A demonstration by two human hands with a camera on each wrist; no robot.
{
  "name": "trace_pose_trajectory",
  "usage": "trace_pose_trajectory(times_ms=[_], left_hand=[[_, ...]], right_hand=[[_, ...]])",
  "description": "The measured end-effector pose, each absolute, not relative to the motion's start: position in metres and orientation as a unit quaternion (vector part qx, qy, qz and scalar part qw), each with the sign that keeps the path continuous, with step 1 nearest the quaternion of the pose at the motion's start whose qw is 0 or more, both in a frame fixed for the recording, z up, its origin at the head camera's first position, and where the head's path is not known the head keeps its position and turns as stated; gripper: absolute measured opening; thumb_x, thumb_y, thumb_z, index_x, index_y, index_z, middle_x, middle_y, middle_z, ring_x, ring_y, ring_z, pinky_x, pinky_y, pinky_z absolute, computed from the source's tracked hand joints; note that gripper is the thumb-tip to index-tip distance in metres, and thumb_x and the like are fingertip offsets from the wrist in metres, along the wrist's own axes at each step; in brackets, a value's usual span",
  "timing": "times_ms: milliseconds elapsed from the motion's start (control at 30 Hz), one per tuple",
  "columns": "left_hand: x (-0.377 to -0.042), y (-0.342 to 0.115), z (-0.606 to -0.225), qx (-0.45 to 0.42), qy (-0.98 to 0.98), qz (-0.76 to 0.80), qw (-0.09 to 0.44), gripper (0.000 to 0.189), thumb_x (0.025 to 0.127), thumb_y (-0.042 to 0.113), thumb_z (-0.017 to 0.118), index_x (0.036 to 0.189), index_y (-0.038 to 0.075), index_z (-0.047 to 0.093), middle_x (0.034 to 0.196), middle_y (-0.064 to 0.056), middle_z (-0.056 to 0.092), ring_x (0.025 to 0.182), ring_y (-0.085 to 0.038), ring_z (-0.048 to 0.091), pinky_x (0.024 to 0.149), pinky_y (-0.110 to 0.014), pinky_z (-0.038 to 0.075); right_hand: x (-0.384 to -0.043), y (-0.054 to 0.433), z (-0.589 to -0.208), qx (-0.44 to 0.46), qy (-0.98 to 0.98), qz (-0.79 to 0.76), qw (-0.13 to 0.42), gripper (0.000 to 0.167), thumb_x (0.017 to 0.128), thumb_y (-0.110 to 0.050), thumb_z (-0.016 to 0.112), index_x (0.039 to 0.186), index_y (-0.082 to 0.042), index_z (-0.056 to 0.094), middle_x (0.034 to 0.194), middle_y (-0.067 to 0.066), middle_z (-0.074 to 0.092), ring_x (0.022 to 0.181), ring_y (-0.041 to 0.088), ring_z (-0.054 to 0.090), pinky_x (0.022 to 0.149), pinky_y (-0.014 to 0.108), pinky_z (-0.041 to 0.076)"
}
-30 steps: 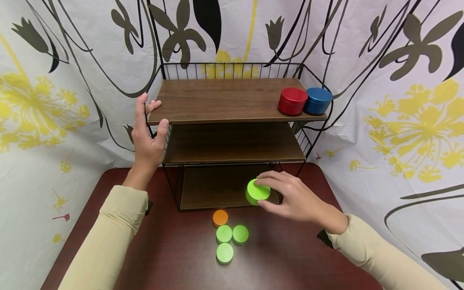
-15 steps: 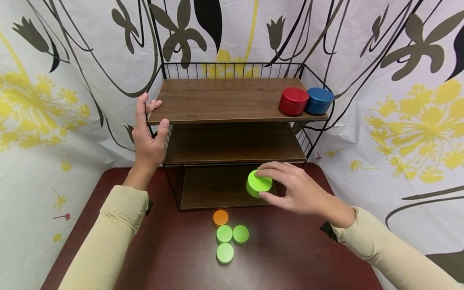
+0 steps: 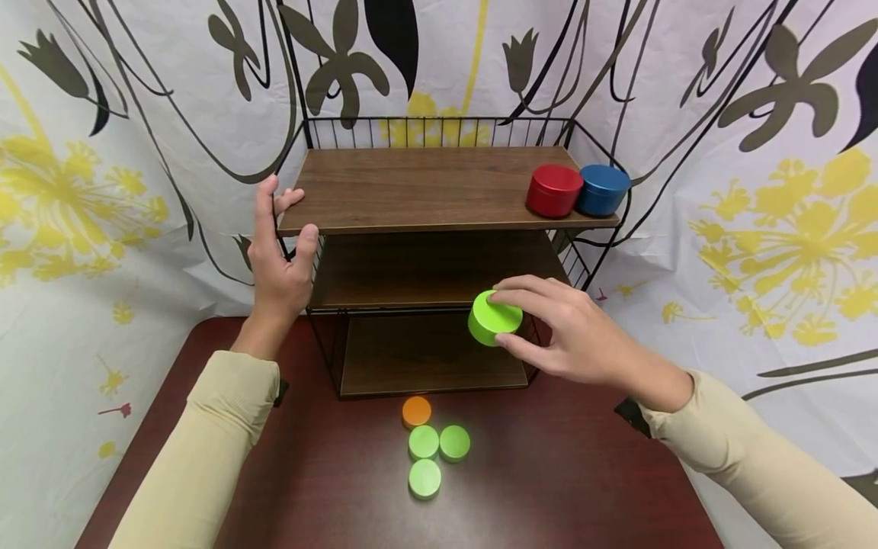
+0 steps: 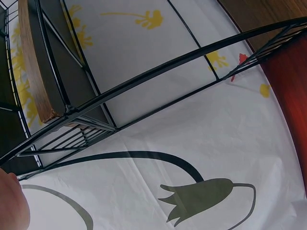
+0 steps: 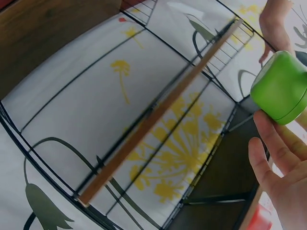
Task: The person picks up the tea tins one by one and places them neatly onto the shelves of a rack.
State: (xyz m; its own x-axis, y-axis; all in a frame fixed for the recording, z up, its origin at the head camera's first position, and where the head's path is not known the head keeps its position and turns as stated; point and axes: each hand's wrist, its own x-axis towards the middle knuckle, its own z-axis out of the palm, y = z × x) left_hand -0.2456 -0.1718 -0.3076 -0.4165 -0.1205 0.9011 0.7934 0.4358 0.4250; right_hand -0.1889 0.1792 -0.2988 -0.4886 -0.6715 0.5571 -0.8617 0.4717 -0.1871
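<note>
1. Up it's coming! My right grip point(image 3: 559, 332) is rising, taking the green tin point(image 3: 495, 319) with it; half a second back the tin was showing against the bottom shelf point(image 3: 432, 354), and now it's crossing the line of the middle shelf's point(image 3: 411, 271) front edge.
2. The clamp is looking good: thumb and fingers are pinching that tin, holding it in the air just past the centre of my head view, towards four o'clock.
3. For the work in hand, I'm judging this as a lift going well, with the tin travelling clear of the table point(image 3: 309, 457).
4. Over at nine o'clock, my left grip point(image 3: 281, 267) is staying put at the side of the rack point(image 3: 439, 227), fingers looking mostly straight and apart; how firmly it's pressing, I'm not able to tell.
5. At two o'clock, the red tin point(image 3: 554, 192) and blue tin point(image 3: 604, 191) are sitting side by side on the top shelf point(image 3: 411, 183), unmoved.
6. Down at six, the orange piece point(image 3: 416, 412) and three green round pieces point(image 3: 424, 442) are lying closely grouped, also unmoved.
</note>
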Motion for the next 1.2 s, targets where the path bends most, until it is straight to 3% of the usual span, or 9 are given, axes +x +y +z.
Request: trace_pose_trajectory(times_ms=[567,733,1033,1200], left_hand=[[-0.245,-0.172,-0.307,-0.239,-0.696,-0.474,0.483,0.068,0.097,0.034,0.051,0.141,-0.015,0.035,0.123,-0.033,0.058,0.126,-0.045,0.049,0.112,-0.04,0.031],[-0.244,-0.172,-0.307,-0.24,-0.696,-0.474,0.483,0.069,0.097,0.036,0.051,0.141,-0.015,0.035,0.123,-0.033,0.058,0.126,-0.045,0.048,0.112,-0.041,0.031],[-0.244,-0.173,-0.308,-0.238,-0.699,-0.474,0.48,0.068,0.097,0.034,0.05,0.141,-0.015,0.035,0.123,-0.033,0.058,0.126,-0.045,0.048,0.112,-0.04,0.03],[-0.245,-0.173,-0.308,-0.243,-0.697,-0.474,0.48,0.067,0.097,0.033,0.051,0.141,-0.016,0.034,0.123,-0.034,0.057,0.125,-0.048,0.047,0.112,-0.041,0.03]], right_hand=[[-0.195,0.18,-0.267,0.472,-0.819,0.226,0.237,0.042,0.089,-0.033,0.072,0.12,-0.005,0.068,0.122,0.006,0.065,0.108,0.016,0.063,0.092,0.025,0.046],[-0.197,0.179,-0.254,0.478,-0.814,0.218,0.25,0.041,0.084,-0.024,0.076,0.12,-0.004,0.068,0.12,0.007,0.066,0.106,0.018,0.064,0.089,0.028,0.048],[-0.205,0.174,-0.233,0.487,-0.797,0.237,0.266,0.043,0.078,-0.012,0.079,0.118,-0.002,0.069,0.118,0.011,0.067,0.107,0.023,0.064,0.096,0.02,0.043],[-0.211,0.174,-0.225,0.492,-0.794,0.233,0.272,0.04,0.088,-0.023,0.073,0.119,0.001,0.068,0.119,0.013,0.067,0.109,0.024,0.063,0.099,0.021,0.041]])
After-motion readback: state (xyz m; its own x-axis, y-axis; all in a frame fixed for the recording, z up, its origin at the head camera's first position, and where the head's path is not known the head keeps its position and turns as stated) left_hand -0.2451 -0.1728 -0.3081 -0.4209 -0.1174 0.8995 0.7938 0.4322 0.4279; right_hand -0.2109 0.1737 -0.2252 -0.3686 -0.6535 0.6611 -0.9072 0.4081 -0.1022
